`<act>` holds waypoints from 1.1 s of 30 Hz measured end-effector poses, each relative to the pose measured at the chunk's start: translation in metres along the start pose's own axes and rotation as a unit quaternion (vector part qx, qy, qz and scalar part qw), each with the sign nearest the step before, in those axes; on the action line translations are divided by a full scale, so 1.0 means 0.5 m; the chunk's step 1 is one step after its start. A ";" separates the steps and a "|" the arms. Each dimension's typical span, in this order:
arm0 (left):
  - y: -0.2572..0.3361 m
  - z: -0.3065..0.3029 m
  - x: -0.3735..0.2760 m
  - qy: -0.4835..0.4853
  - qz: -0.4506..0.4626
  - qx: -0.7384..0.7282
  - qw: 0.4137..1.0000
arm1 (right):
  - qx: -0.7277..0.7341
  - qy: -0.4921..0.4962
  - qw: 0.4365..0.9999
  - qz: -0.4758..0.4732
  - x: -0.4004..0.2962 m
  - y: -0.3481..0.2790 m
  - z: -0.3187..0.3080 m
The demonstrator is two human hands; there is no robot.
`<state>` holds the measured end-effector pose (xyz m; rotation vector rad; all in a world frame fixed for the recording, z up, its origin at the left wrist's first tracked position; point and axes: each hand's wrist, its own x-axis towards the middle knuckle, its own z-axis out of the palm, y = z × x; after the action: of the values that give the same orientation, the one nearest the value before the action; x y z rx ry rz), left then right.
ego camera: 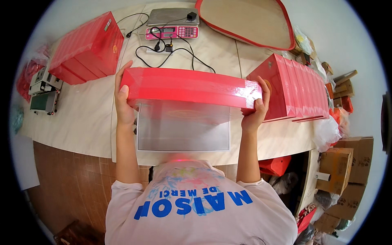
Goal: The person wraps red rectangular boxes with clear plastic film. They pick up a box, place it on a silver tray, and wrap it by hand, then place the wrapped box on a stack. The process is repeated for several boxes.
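A red box wrapped in clear film (190, 87) is held on edge between my two hands, above a flat rectangular panel with a white rim (183, 150) on the marble-patterned table. My left hand (124, 95) grips the box's left end, with the thumb on the near side. At its right end, my right hand (258, 102) closes around the corner, thumb towards me. Just beyond my right hand stands a row of similar red boxes (291, 88). The lower part of the held box looks hazy over the panel, and its underside is hidden.
More red boxes (88, 49) stand at the back left, near a small machine (46, 88). Behind are a pink-fronted scale (171, 32), black cables and a large red-rimmed tray (245, 21). Plastic bags and cardboard boxes (335, 171) crowd the right side.
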<state>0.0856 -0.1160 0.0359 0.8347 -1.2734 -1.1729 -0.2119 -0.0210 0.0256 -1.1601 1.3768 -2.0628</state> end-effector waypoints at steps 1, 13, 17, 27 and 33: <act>-0.002 -0.001 0.001 0.000 0.007 -0.003 1.000 | -0.003 -0.001 1.000 0.000 0.001 -0.001 0.002; -0.036 0.001 0.011 0.045 0.063 0.003 0.997 | -0.010 0.016 1.000 0.021 0.006 0.014 -0.005; -0.043 0.008 0.009 0.068 0.075 -0.016 0.995 | 0.000 0.014 1.000 0.016 0.004 0.008 -0.002; -0.169 -0.052 -0.031 0.210 -0.117 -0.088 0.967 | 0.013 0.010 1.000 0.001 0.003 0.011 -0.002; -0.084 -0.026 -0.024 0.081 -0.030 -0.091 0.992 | -0.005 -0.004 1.000 0.011 0.000 -0.009 0.009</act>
<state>0.0914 -0.1168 -0.0094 0.8200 -0.9985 -1.2241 -0.2080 -0.0214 0.0305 -1.1500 1.3912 -2.0372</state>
